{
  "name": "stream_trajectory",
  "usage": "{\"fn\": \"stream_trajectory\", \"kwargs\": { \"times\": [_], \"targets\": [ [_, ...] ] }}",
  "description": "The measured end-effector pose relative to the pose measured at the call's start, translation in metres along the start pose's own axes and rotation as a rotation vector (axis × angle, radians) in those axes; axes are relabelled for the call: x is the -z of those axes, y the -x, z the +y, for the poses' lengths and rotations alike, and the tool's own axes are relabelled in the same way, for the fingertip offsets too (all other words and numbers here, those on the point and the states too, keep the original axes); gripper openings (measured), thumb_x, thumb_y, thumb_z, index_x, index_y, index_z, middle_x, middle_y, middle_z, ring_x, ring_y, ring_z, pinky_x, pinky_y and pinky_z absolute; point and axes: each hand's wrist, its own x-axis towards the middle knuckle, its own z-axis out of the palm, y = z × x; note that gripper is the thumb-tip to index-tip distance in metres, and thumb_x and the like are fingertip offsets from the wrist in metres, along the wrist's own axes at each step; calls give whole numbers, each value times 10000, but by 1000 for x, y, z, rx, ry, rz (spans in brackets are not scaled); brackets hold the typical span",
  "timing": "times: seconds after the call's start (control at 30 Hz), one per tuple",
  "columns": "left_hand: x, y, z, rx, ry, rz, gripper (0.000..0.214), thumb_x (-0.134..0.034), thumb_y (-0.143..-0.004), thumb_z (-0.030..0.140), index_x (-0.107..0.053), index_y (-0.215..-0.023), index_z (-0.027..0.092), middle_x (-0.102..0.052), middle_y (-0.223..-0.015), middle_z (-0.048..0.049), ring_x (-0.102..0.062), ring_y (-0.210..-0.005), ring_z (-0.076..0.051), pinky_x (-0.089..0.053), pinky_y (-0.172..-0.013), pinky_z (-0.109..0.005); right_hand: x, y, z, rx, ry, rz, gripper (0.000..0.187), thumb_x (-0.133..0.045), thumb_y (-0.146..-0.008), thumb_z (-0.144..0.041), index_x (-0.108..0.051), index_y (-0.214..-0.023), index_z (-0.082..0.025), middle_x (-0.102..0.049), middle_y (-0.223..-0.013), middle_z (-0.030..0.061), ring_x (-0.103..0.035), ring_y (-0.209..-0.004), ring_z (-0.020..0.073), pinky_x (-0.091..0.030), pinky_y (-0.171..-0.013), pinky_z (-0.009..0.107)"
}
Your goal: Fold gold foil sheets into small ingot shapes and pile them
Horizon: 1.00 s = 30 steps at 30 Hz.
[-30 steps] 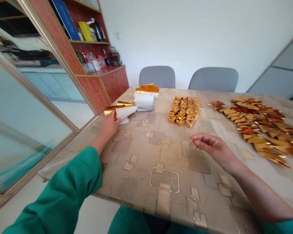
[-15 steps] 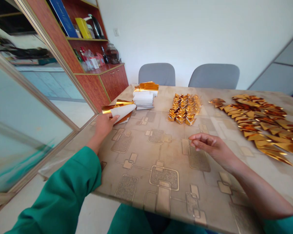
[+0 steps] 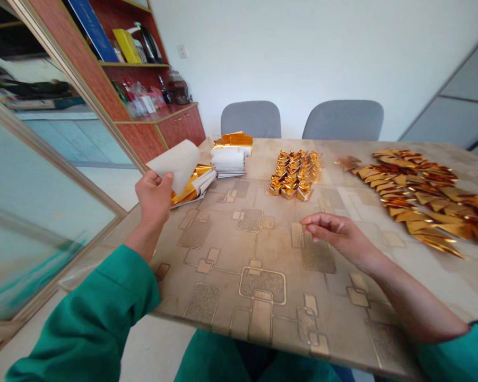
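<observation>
My left hand (image 3: 154, 194) pinches one sheet of foil paper (image 3: 177, 163), white side toward me, lifted off a small loose pile of gold-and-white sheets (image 3: 194, 187) at the table's left edge. My right hand (image 3: 333, 232) rests on the patterned table (image 3: 262, 276) near the middle, fingers curled loosely together with nothing seen in them. Beyond it sits a cluster of folded gold paper ingots (image 3: 296, 172). A long spread of flat folded gold pieces (image 3: 416, 191) lies to the right.
A taller stack of white and gold sheets (image 3: 231, 156) stands at the far left of the table. Two grey chairs (image 3: 342, 119) face me across it. A red-brown cabinet (image 3: 159, 127) with shelves and a glass sliding door (image 3: 32, 196) are on the left.
My left hand has raised a single sheet from the loose pile and turned its white side up. My right hand has stayed about where it was. The view has shifted slightly right.
</observation>
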Motion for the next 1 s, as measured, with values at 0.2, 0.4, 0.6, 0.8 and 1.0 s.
{"fn": "stream_trajectory", "kwargs": {
  "times": [0.2,0.4,0.6,0.8,1.0],
  "targets": [
    [-56,77,38,224,644,-271,224,-751,-680,135,-582,-821,173,-720,-941,-44,-666,-900,-162,-551,-813,-286,-17,7,-2,299,256,99,494,-622,-865,-455,-535,-1298,-232,-654,-1060,85,-618,-813,187,-554,-717,356],
    [-110,156,51,722,1041,-420,177,-663,-805,52,-642,-961,133,-733,-982,-60,-687,-926,-156,-533,-968,-355,-34,15,-9,633,864,324,890,-673,-825,-461,-219,-1528,-158,-457,-1395,212,-477,-1230,371,-454,-985,571],
    [-125,183,47,907,1049,-484,200,-625,-826,51,-632,-1011,127,-722,-1037,-92,-672,-1029,-193,-511,-1004,-396,-22,17,-6,703,1089,327,578,-524,-910,-156,-372,-1467,-149,-517,-1392,194,-491,-1224,350,-461,-963,516],
    [-80,183,29,744,552,-688,285,-687,-764,106,-559,-1014,152,-684,-1054,-82,-668,-1008,-196,-516,-965,-392,-8,26,9,787,1166,91,393,-500,-937,-135,-554,-1326,-125,-644,-1286,149,-571,-1143,307,-503,-927,476],
    [-34,169,8,-297,-388,-831,309,-685,-734,143,-545,-1005,194,-592,-1163,-95,-557,-1138,-265,-461,-996,-490,-8,36,25,714,1025,-144,391,-505,-916,-167,-602,-1284,-77,-645,-1279,173,-602,-1157,300,-528,-974,465]
  ]
}}
